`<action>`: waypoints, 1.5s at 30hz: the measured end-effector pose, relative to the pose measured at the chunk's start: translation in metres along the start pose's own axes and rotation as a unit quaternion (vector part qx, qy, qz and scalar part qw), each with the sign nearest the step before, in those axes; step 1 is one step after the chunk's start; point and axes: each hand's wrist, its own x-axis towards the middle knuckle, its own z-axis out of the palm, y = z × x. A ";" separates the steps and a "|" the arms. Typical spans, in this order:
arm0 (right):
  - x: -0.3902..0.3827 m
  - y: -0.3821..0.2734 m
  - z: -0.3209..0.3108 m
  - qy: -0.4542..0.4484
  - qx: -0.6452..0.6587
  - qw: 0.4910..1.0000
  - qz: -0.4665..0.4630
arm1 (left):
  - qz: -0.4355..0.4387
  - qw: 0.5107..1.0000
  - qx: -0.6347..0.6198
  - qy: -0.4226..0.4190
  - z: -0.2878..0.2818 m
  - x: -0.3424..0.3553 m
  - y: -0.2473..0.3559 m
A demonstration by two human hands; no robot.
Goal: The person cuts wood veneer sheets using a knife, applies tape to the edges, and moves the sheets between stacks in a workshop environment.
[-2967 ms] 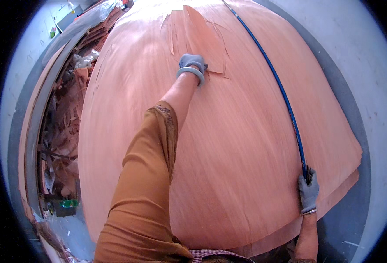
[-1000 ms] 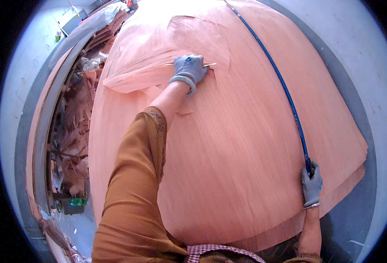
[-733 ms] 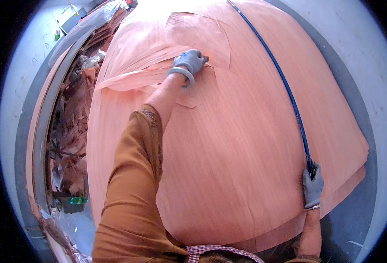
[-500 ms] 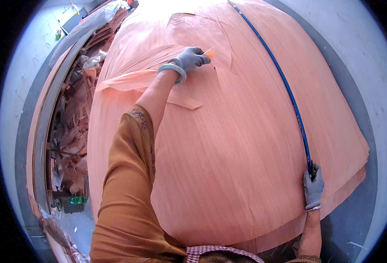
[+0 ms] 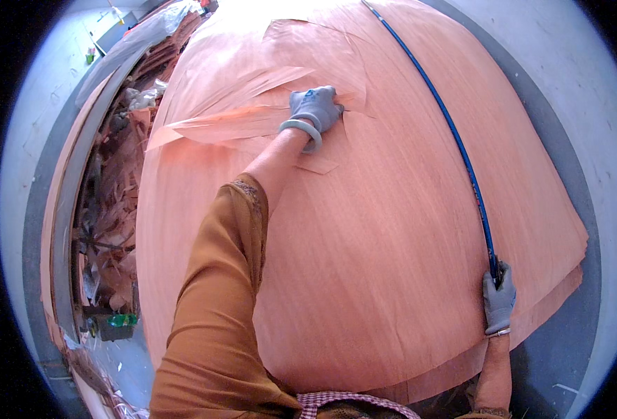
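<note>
A large pink-tan wood veneer sheet (image 5: 378, 244) lies on a stack of others. My left hand (image 5: 312, 108), in a grey glove, is closed and bent down onto its upper middle, among torn, creased pieces; what the fingertips hold is hidden. A loose folded strip of veneer (image 5: 211, 122) stretches from beside that hand to the left. My right hand (image 5: 498, 300), also gloved, is wrapped round the near end of a long blue rod (image 5: 448, 126) that runs along the sheet's right side to the far edge.
Along the left is a long board edge (image 5: 62, 230) with a trough of veneer scraps (image 5: 109, 202), crumpled plastic (image 5: 144, 96) and a green object (image 5: 122, 320) at its near end. A pale wall or floor (image 5: 601, 140) borders the stack on the right.
The torn piece that stood lengthwise at the far middle now lies folded out leftward. My left hand shifted about there, lately slightly right and down, fingers curling. My right hand stays on the rod.
</note>
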 end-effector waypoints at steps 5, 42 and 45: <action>-0.002 -0.011 0.001 -0.003 -0.016 1.000 -0.007 | 0.030 0.996 0.037 0.070 0.016 -0.006 -0.011; -0.070 -0.108 -0.068 -0.168 0.306 0.935 0.057 | -0.446 0.856 -0.170 -0.198 -0.088 -0.834 -0.345; -0.107 -0.169 -0.025 -0.183 0.330 0.926 -0.003 | -0.404 0.875 -0.193 -0.186 -0.125 -0.884 -0.350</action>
